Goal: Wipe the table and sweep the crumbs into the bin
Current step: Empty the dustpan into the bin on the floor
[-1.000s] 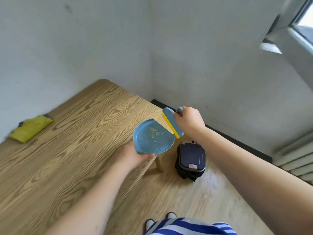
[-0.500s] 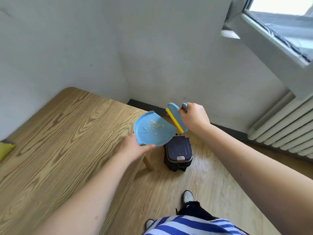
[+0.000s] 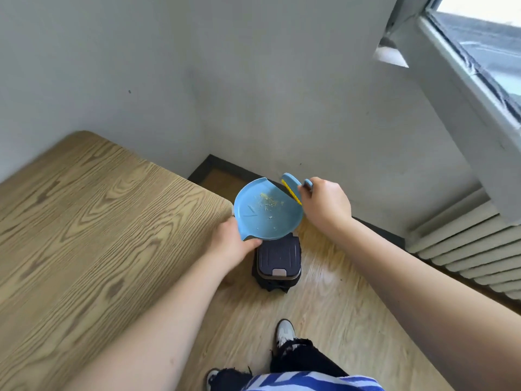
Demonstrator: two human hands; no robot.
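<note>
Head view showed my left hand [image 3: 235, 244] gripping the near rim of the round light-blue plastic dustpan [image 3: 266, 214], held above the dark lidded bin [image 3: 278, 261] on the wooden floor beside the oak-grain table [image 3: 98, 221], while my right hand [image 3: 324, 206] was curled round the small blue hand brush with yellow bristles [image 3: 293, 187] at the pan's far edge. Pale crumbs [image 3: 267, 201] lay scattered in the pan, and the bin's lid looked closed, so I could not tell what it held. I judged that tipping before the lid was opened, or tilting the pan while off-centre, would have spilled crumbs onto the floor.
</note>
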